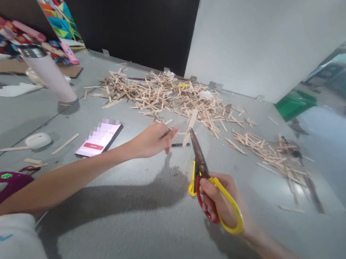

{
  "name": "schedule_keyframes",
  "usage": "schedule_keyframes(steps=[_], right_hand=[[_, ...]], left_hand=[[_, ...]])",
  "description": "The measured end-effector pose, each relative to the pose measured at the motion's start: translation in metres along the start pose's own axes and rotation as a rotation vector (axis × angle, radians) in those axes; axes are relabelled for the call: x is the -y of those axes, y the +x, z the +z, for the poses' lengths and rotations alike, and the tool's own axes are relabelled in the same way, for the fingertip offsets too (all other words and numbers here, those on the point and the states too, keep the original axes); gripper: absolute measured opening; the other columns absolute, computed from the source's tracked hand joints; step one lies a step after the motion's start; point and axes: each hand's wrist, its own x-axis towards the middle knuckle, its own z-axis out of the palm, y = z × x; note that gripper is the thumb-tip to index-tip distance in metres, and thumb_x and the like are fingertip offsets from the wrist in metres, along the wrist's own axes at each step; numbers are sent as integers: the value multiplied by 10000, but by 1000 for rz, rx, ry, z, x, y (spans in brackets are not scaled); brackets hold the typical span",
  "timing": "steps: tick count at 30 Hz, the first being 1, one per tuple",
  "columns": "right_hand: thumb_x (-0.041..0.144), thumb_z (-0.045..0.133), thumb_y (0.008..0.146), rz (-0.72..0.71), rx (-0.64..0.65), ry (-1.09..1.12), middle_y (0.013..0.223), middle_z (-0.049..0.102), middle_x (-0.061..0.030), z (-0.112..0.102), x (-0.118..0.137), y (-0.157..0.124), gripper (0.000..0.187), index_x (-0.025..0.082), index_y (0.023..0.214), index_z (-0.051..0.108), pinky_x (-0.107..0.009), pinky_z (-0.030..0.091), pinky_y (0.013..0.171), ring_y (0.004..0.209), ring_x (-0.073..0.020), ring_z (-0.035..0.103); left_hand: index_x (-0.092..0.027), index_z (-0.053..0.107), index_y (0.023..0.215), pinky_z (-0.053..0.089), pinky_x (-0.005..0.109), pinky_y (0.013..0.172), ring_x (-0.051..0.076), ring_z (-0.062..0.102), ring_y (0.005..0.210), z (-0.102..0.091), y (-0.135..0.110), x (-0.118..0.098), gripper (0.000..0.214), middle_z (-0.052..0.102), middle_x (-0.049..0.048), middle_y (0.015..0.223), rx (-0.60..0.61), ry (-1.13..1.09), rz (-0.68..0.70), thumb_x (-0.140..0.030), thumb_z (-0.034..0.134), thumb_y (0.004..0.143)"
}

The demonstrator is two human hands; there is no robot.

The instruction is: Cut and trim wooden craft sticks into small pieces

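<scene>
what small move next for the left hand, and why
Probably reach the left hand for the upright-looking wide stick: it lies just beyond the fingertips, and the scissors in the right hand point towards it.

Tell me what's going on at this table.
The person's right hand grips red-and-yellow-handled scissors, pointing away from the body. The left hand, partly closed, is left of the scissors; whether it holds anything is unclear. Wooden sticks lie heaped beyond both hands, and a phone lies farther left.
</scene>
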Motion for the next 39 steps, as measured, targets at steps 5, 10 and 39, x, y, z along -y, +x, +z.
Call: schedule_keyframes(steps=[5,10,39], right_hand=[[677,675,1021,-13,-2,-11,491,543,55,-1,1,-1,542,187,791,654,-215,403,403,357,-79,442],[674,694,1003,0,-16,-18,494,537,53,-1,2,0,537,194,770,635,-223,385,400,359,-82,435],[613,733,986,-21,154,-54,609,526,73,-2,0,-13,441,206,882,600,-227,374,441,423,-73,424]], left_hand=[[-193,678,1325,578,278,684,151,695,605,-5,-7,6,324,779,62,940,-66,-5,99,-287,492,1077],[-290,512,1597,589,493,1061,377,584,1481,-10,-8,3,650,490,186,1687,-88,1,301,-192,603,961],[-337,390,1659,738,401,883,251,854,966,-13,-44,-57,732,824,65,1079,51,-615,92,-211,695,1005]])
